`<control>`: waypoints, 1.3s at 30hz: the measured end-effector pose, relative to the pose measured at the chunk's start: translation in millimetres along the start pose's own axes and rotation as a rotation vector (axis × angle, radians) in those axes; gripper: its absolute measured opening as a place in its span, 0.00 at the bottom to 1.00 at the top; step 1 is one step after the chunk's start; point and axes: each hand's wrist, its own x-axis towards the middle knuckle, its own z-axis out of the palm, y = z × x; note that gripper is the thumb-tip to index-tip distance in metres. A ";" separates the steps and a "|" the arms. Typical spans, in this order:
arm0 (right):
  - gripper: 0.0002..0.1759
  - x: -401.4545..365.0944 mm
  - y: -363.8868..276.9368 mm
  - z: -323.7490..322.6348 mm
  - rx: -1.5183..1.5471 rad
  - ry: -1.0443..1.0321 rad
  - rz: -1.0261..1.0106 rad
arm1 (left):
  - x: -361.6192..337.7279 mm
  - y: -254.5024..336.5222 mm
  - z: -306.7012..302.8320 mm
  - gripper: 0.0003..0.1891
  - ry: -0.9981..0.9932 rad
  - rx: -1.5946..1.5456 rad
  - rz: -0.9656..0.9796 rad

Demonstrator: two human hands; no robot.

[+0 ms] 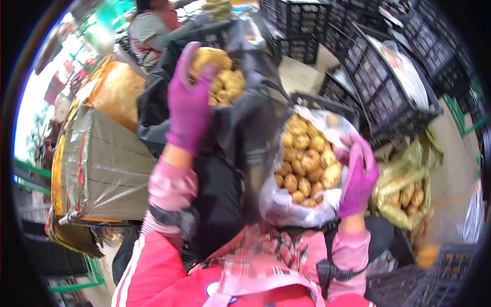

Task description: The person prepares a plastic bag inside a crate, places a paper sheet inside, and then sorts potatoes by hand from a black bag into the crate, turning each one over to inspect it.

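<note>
Daylight scene, bright overall; we log a blown-out white patch at the far left. Heavy fisheye: black vignette at the corners, crates [388, 87] bowing near the rim. General motion blur; potatoes [307, 161] soft-edged. The clear bag [279, 207] glares white; black bag [240, 128] shows dull sheen, folds lost in shadow.

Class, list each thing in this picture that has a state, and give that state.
black bag: open, potatoes inside
clear bag: open, full of potatoes
green sack: open, potatoes showing
left hand: gripping black bag's rim
right hand: gripping clear bag's edge
black crates: stacked
</note>
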 end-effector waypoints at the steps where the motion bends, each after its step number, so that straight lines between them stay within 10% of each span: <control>1: 0.18 -0.8 -10.2 -5.1 0.048 0.013 -0.012 | 7.2 -26.6 -14.3 0.21 -0.112 0.151 -0.092; 4: 0.18 4.5 -37.0 -22.8 0.132 0.077 -0.079 | -30.6 5.0 18.6 0.21 -0.059 0.268 0.373; 8: 0.19 5.9 -43.8 -38.1 0.153 0.101 -0.101 | -127.2 -8.6 105.6 0.19 -0.782 0.034 0.074; 16: 0.22 -2.9 -7.8 -46.4 0.110 -0.048 -0.083 | -264.1 -176.7 259.0 0.46 -1.202 0.700 -0.314; 24: 0.16 17.5 5.2 -63.3 0.094 -0.029 0.105 | -206.6 -168.7 242.0 0.50 -1.130 0.212 -0.769; 30: 0.28 15.7 31.5 -43.3 -0.188 -0.108 0.115 | -104.9 -32.6 139.4 0.45 -1.159 -0.135 -0.106; 39: 0.33 2.8 53.6 -12.6 -0.197 -0.349 0.090 | -121.2 -33.0 118.1 0.32 -0.902 -0.477 -0.250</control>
